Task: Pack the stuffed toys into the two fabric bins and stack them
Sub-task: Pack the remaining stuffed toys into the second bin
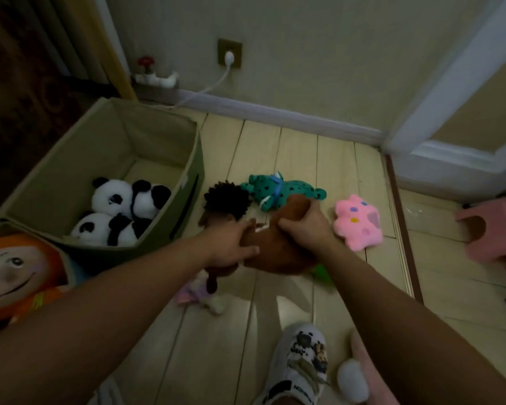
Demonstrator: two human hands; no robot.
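Both hands closed on the brown plush toy (275, 247) (black curly mane), held just above the floor (298, 159): left hand (231, 244) grip at its neck, right hand (304, 226) around its rear. Fabric bin (100, 159) just left holds pandas (120, 211); far half open

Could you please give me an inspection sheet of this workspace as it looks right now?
Surface: pale plank floor.
Job's things: green fabric bin open, three panda toys inside; brown toy in hand; teal toy and pink toy on floor.
Clutter: pink stool at right; doll at left.
Hands: left hand and right hand both grip the brown toy.
Cables: white cord plugged into wall socket.
Surroundings: wall, baseboard, red valve.
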